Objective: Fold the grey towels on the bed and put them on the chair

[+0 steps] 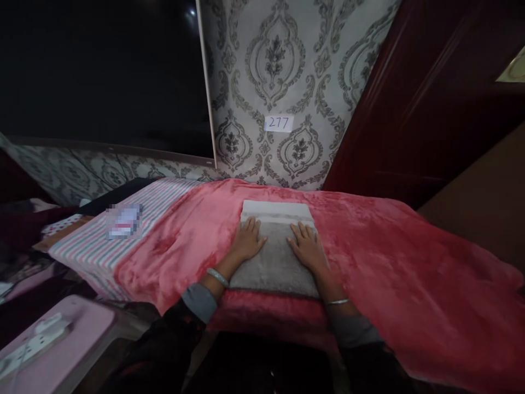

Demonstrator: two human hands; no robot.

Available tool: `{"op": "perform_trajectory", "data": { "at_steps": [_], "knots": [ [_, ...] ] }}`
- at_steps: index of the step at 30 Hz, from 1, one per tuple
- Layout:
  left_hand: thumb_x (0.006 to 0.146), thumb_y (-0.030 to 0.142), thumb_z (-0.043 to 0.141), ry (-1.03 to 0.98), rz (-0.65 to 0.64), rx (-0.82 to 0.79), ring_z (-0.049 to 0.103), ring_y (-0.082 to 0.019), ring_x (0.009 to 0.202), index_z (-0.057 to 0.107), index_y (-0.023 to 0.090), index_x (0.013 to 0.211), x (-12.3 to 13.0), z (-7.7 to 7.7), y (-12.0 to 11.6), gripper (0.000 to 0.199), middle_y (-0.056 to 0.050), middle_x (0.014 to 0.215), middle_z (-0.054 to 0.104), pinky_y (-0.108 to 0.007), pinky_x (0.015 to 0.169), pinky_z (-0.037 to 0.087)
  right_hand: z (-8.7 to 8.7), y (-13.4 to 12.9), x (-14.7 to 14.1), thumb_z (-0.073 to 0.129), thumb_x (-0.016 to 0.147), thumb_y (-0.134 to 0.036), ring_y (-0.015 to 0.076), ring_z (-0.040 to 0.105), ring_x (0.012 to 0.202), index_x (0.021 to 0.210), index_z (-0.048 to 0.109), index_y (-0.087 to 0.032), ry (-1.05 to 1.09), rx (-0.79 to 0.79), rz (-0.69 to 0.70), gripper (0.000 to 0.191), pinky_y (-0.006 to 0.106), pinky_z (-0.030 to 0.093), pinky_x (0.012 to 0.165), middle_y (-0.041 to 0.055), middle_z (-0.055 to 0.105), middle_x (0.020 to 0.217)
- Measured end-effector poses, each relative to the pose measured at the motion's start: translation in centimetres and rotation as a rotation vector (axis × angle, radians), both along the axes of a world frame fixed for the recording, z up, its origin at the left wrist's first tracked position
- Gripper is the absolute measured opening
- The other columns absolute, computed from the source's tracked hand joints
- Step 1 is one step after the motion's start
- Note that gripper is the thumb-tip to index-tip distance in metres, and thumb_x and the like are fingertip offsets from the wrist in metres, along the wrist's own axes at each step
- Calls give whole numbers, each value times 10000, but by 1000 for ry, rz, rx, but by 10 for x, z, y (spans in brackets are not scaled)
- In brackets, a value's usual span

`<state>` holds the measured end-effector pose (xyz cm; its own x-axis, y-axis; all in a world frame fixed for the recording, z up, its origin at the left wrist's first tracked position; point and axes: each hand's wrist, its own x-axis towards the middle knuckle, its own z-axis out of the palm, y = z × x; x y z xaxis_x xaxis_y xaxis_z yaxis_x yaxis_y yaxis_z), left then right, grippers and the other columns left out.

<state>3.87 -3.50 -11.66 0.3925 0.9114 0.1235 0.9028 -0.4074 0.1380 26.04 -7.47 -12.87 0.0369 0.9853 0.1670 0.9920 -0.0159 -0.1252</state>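
A grey folded cloth [274, 257] with a paler band along its far edge lies flat on a red plush blanket [377, 251]. On the left part of the cloth rests my left hand [248, 239], palm down, its fingers spread. My right hand [305, 246] lies on the right part in the same way, fingers apart. Both sets of fingertips are near the pale band. Neither hand grips anything.
Left of the blanket is a striped cloth [151, 200] bearing a blurred item [123, 221]. A pink stool [86, 328] with a power strip [36, 345] stands at the lower left. Behind are a dark screen [102, 71] and a patterned wall with a "277" label [279, 123].
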Motion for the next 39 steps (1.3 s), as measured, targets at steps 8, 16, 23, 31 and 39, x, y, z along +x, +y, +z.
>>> {"op": "perform_trajectory", "data": {
  "at_steps": [8,16,23,31,39],
  "knots": [
    [986,527,354,-20,95,-7,170,-331,1532,334,84,1537,-2,4,-2,707,-227,1626,250,-571,1208,175,-1,0,1,331,1027,-436,304,220,1505,1572,316,-249,5,-8,4,576,535,221,1191,83,226,1647],
    [970,362,385,-35,-1,-91,242,-320,1511,383,91,1500,0,38,27,595,-219,1611,296,-577,1197,217,32,35,29,428,984,-318,248,419,1406,1449,522,-137,69,-42,88,507,376,323,1162,133,490,1499],
    [980,311,344,-76,-132,-55,250,-275,1514,369,160,1529,51,45,74,570,-148,1625,305,-572,1213,184,45,95,0,361,1010,-370,328,272,1478,1468,504,-207,13,82,-8,507,549,270,1165,103,411,1562],
    [1001,482,329,-64,-61,-3,261,-303,1507,423,191,1513,51,-1,87,595,-123,1612,343,-550,1220,188,4,104,3,305,1033,-429,295,289,1476,1521,420,-275,29,-14,20,525,533,265,1168,49,313,1619],
    [979,571,305,-36,147,-60,250,-333,1507,411,115,1512,36,13,99,709,-206,1596,338,-536,1217,180,5,109,13,252,1033,-468,300,273,1485,1543,389,-204,72,-51,-110,589,520,262,1176,103,322,1610]
  ]
}}
